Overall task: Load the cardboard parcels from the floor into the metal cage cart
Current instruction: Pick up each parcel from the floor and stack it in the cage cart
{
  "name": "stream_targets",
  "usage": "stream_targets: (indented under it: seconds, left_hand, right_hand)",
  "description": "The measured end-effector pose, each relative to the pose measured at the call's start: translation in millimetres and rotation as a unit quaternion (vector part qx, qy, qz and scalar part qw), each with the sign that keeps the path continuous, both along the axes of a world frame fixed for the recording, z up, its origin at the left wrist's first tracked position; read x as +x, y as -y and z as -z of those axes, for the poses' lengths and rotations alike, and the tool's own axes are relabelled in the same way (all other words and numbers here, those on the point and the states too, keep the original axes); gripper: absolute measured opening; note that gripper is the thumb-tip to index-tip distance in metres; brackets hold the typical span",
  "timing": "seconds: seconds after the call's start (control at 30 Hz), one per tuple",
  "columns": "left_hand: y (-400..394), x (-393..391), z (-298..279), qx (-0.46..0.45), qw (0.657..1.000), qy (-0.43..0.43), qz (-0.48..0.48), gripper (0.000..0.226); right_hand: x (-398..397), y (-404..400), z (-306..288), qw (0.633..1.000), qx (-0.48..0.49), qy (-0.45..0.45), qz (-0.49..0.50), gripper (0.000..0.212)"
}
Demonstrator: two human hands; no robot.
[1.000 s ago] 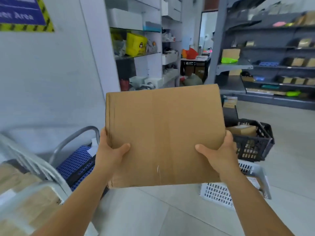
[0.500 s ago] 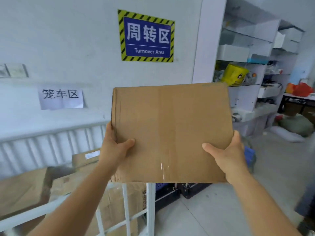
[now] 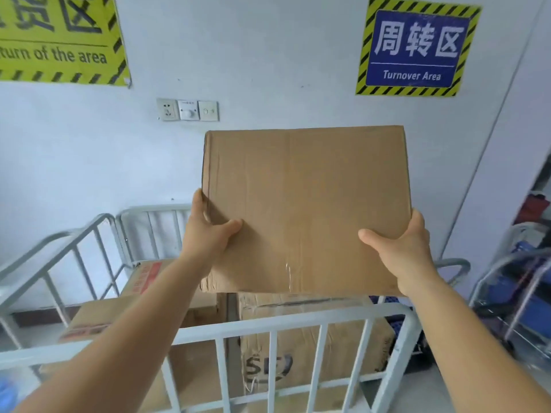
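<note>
A pale wall [image 3: 268,70] fills the upper half of the frame. Across the lower half stands the metal cage cart [image 3: 268,324], its grey-white railing running along the bottom of the picture with more barred sides at the left and behind. In the middle of the frame, raised above the cart's near rail, is a flat cardboard parcel [image 3: 304,204], its broad brown face turned toward the camera and a strip of clear tape catching light near its lower edge. Inside the cart, below the held parcel, sits a box with dark printed letters [image 3: 301,347], and left of it lie cartons with red markings [image 3: 143,281], partly hidden by the forearm. At upper right hangs a blue sign with a black-and-yellow border [image 3: 416,46] reading "Turnover Area"; at upper left a yellow sign [image 3: 59,37] is cut off by the frame edge. The left hand [image 3: 208,234] grips the parcel's left edge, thumb across the front face and fingers wrapped behind. The right hand [image 3: 402,245] holds the right edge likewise, thumb lying on the front. A small row of wall sockets [image 3: 187,109] sits above the parcel's upper left corner.
</note>
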State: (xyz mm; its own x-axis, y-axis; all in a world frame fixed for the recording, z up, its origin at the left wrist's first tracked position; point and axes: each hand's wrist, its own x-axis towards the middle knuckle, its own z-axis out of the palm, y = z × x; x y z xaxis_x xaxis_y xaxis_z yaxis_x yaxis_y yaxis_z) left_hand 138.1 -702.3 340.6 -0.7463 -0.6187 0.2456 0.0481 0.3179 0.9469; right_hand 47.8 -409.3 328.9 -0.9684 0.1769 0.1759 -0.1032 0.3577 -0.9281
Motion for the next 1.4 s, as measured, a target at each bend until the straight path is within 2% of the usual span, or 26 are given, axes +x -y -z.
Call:
stream_targets:
  seconds: [0.13, 0.3, 0.4, 0.5, 0.63, 0.9, 1.03, 1.2, 1.4]
  left_hand:
    - [51.5, 4.9, 11.7, 0.006, 1.0, 0.025, -0.018, 0.091]
    - [80.6, -12.0, 38.3, 0.022, 0.998, 0.053, -0.018, 0.081]
    - [83.8, -32.9, 58.6, 0.034, 0.996, 0.084, -0.014, 0.088]
    - [79.0, -64.1, 78.9, 0.033, 0.99, 0.134, -0.006, 0.099]
    - [62.2, -116.5, 107.3, 0.028, 0.982, 0.188, 0.007, 0.086]
    - [27.8, -228.3, 186.2, 0.072, 0.954, 0.291, 0.025, 0.102]
    - [9.1, -262.3, 210.0, 0.068, 0.939, 0.335, 0.032, 0.085]
    - [-6.5, -287.9, 232.1, 0.065, 0.933, 0.354, 0.032, 0.069]
    - [-15.2, -299.6, 241.6, 0.021, 0.923, 0.383, 0.028, 0.086]
  right_hand:
    - [-11.6, 54.8, 11.0, 0.999, 0.004, 0.023, -0.03, 0.096]
    - [-36.2, 85.6, 24.1, 0.997, 0.039, 0.051, -0.05, 0.101]
    - [-60.3, 88.2, 37.2, 0.995, 0.06, 0.067, -0.052, 0.104]
    - [-88.4, 80.7, 52.5, 0.991, 0.081, 0.094, -0.047, 0.101]
    - [-139.7, 60.9, 79.2, 0.983, 0.111, 0.14, -0.051, 0.095]
    - [-245.4, 21.2, 142.9, 0.947, 0.15, 0.274, -0.069, 0.115]
    - [-290.0, -0.5, 182.8, 0.93, 0.183, 0.309, -0.077, 0.119]
    - [-318.5, -14.3, 205.5, 0.913, 0.212, 0.339, -0.079, 0.119]
    - [-317.7, -14.6, 212.2, 0.905, 0.203, 0.365, -0.076, 0.117]
